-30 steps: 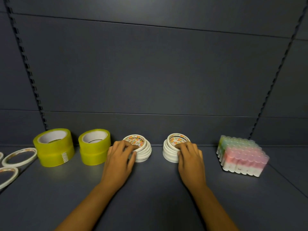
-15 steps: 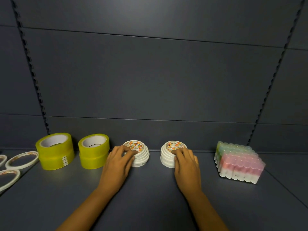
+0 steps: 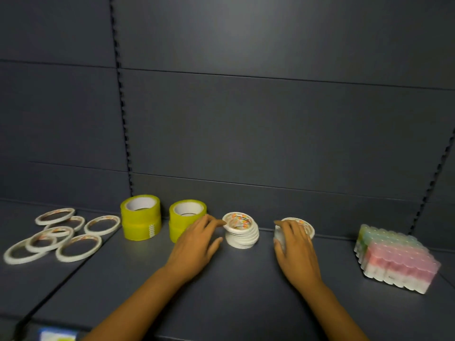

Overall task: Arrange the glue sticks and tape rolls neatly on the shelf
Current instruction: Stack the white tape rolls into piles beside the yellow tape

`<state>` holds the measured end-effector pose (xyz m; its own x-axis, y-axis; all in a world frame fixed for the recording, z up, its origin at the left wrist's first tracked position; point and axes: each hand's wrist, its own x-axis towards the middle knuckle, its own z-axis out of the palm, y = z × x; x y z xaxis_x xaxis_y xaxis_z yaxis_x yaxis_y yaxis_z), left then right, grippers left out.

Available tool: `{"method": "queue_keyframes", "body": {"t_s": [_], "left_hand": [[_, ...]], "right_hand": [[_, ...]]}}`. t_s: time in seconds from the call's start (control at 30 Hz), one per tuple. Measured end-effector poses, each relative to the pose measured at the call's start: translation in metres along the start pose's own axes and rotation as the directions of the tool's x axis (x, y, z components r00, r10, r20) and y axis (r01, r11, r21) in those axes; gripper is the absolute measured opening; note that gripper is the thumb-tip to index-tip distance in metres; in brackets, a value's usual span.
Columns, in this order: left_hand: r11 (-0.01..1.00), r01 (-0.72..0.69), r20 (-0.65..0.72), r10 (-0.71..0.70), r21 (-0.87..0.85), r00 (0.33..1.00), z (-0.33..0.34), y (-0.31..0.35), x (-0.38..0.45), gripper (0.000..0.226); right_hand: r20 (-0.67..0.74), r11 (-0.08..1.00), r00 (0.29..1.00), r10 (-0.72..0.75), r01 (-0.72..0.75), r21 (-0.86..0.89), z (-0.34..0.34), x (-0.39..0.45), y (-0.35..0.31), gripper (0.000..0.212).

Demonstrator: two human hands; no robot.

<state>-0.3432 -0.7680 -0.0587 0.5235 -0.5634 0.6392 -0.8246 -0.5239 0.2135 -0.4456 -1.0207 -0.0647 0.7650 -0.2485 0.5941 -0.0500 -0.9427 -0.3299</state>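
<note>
Dark shelf (image 3: 234, 303) roomy in front, left hand (image 3: 194, 244) relaxed beside leaning white tape stack (image 3: 242, 233), right hand (image 3: 295, 249) curled over second stack (image 3: 309, 227), labels unreadable.

A single wide-angle camera on my head looks forward and slightly down at close range, facing the dark shelf (image 3: 246, 291) and its back panel (image 3: 270, 119), my forearms reaching in from the bottom edge.
</note>
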Motion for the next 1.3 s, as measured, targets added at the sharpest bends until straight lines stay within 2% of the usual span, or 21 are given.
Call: {"method": "queue_keyframes", "body": {"t_s": [0.1,0.3,0.5,0.7,0.8,0.97,1.13,1.3], "left_hand": [[0.994,0.042,0.039,-0.046,0.098,0.998,-0.045,-0.036,-0.011,0.027],[0.941,0.257,0.049,-0.274,0.22,0.961,-0.148,-0.118,-0.062,0.029],[0.845,0.422,-0.015,-0.442,0.328,0.897,-0.234,-0.193,-0.123,0.032],[0.802,0.488,-0.005,-0.519,0.345,0.855,-0.273,-0.263,-0.159,0.034],[0.832,0.45,0.069,-0.495,0.324,0.866,-0.271,-0.29,-0.17,0.029],[0.936,0.313,0.259,-0.347,0.162,0.901,-0.254,-0.311,-0.174,0.025],[0.967,0.209,0.286,-0.244,0.149,0.926,-0.236,-0.319,-0.172,0.026],[0.973,0.182,0.259,-0.214,0.139,0.942,-0.231,-0.326,-0.171,0.016]], "right_hand": [[0.069,0.995,0.994,-0.09,0.087,0.043,0.005,0.024,-0.049,0.048],[0.119,0.94,0.933,-0.341,0.34,0.03,0.037,0.063,-0.179,0.047],[0.201,0.893,0.871,-0.447,0.448,0.044,0.083,0.068,-0.292,0.05],[0.307,0.879,0.826,-0.473,0.465,0.103,0.133,0.069,-0.361,0.051],[0.351,0.887,0.817,-0.458,0.447,0.116,0.158,0.066,-0.38,0.047],[0.423,0.906,0.804,-0.417,0.406,0.122,0.191,0.057,-0.397,0.044],[0.43,0.93,0.826,-0.363,0.349,0.115,0.2,0.056,-0.403,0.042],[0.449,0.945,0.832,-0.327,0.302,0.129,0.2,0.055,-0.4,0.04]]}}
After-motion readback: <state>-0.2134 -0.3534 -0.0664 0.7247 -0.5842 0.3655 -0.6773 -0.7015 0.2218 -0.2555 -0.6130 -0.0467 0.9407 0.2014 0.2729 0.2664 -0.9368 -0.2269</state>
